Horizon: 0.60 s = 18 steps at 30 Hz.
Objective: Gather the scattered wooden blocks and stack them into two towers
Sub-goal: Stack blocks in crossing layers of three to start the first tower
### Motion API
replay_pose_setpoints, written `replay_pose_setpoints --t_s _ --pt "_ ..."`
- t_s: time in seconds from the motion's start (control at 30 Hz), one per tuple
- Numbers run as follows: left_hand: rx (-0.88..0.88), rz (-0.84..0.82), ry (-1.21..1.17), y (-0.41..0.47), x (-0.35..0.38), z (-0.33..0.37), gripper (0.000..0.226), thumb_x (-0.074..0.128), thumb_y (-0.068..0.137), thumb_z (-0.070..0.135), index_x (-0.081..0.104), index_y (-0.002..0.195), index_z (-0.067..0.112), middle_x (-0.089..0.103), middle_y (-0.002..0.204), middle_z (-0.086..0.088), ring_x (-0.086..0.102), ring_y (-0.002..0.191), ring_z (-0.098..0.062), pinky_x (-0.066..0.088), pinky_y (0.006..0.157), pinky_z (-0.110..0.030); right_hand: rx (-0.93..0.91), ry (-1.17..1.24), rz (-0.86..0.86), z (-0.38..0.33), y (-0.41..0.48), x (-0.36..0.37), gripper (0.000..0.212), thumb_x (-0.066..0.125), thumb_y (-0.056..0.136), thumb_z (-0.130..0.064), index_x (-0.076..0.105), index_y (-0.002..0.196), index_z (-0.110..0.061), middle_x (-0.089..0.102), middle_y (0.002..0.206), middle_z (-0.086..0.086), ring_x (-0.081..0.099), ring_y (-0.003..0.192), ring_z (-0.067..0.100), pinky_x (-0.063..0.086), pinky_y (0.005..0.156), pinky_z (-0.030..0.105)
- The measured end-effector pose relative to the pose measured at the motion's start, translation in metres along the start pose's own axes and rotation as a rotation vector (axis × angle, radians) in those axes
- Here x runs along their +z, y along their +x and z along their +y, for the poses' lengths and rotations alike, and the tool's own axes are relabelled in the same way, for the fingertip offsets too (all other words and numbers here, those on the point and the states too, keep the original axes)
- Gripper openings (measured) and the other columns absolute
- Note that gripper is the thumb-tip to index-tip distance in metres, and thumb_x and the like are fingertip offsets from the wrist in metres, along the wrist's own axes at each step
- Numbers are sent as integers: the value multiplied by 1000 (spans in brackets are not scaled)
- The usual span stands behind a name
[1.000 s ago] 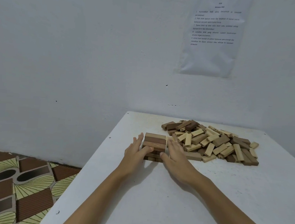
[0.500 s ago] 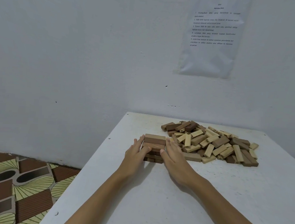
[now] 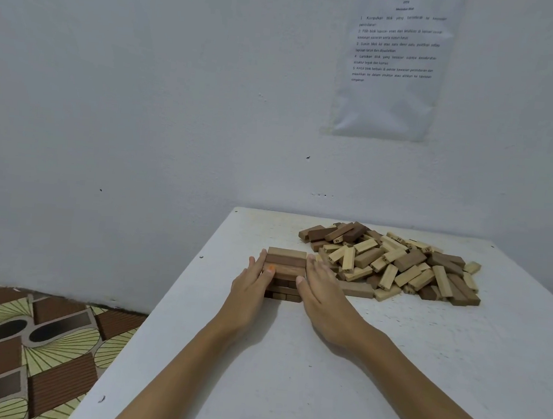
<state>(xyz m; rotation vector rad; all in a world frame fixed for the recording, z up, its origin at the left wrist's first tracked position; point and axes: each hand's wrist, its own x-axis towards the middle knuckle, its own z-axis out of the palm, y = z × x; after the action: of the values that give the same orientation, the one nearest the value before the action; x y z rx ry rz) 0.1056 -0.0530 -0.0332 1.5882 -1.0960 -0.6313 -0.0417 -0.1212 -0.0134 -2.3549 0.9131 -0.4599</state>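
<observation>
Wooden tower point(image 3: 286, 265) between left hand point(image 3: 248, 293), right hand point(image 3: 323, 295), near table edge point(image 3: 170, 302)

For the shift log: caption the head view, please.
Left hand and right hand flank a short block tower beside the loose pile.

Your light is soft, even and rather dim, with a cool bluish cast over the wall point(image 3: 145, 99) and the white worktop point(image 3: 404, 378). Faint, soft-edged shadows lie on the worktop beside your forearms point(image 3: 197, 361), on their inner sides. The block pile point(image 3: 396, 265) is fairly sharp; the print on the wall sheet point(image 3: 386, 102) is soft. The wide lens splays the worktop's edges.
</observation>
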Motion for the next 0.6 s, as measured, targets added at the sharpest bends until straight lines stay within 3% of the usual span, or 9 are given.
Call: replay_pose_setpoints --t_s 0.37,0.5,0.6 --pt "-22 7 6 -2 0 3 50 32 101 43 15 149 40 6 160 8 -3 147 -10 1 120 -42 -16 65 8 1 -1 1 61 19 105 -39 -5 154 -12 -7 163 -5 -10 148 7 -5 116 24" --pt "-15 67 -34 -5 -3 8 50 33 102 41 17 149 37 7 159 8 -3 147 -8 2 120 -42 -35 150 84 1 0 1 63 20 103 -46 4 156 -16 1 162 -9 -8 147 3 -1 120 28" --pt "63 141 -45 -9 -2 14 50 40 98 44 27 146 38 19 158 10 4 146 -5 7 120 -41 -51 170 141 1 -1 -4 58 22 104 -44 15 155 -17 13 160 -10 -2 147 5 3 118 29"
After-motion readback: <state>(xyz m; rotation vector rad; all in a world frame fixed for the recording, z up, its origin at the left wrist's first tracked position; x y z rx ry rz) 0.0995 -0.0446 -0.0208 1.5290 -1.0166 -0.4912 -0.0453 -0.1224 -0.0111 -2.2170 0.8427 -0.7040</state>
